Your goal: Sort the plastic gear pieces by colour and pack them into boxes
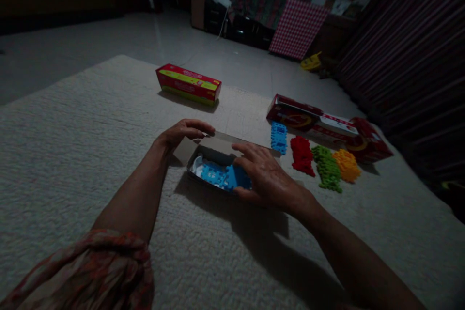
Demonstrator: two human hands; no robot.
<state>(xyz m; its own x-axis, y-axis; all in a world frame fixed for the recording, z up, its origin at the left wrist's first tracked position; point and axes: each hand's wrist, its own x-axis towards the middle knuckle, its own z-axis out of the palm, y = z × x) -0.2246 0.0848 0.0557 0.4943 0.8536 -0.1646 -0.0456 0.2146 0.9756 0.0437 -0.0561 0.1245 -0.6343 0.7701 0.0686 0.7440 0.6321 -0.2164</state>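
An opened cardboard box [221, 143] lies before me with its flaps spread. Inside are blue plastic toothed pieces [212, 173] and something whitish at the left end. My left hand [185, 133] grips the box at its far left corner, by the raised flap. My right hand [267, 174] reaches over the right part of the box, its thumb and fingers closed around a blue plastic piece [238, 178]; the palm hides the box's right end. To the right lie a blue stack [278, 138], a red pile [302, 156], a green pile [327, 168] and a yellow pile [347, 165] of similar pieces.
A closed red and yellow box [189, 85] stands beyond my left hand. A long dark red box [327, 128] lies behind the coloured piles. Everything rests on a pale quilted mat [90, 121]. A striped curtain [407, 34] hangs at the right; the room is dim.
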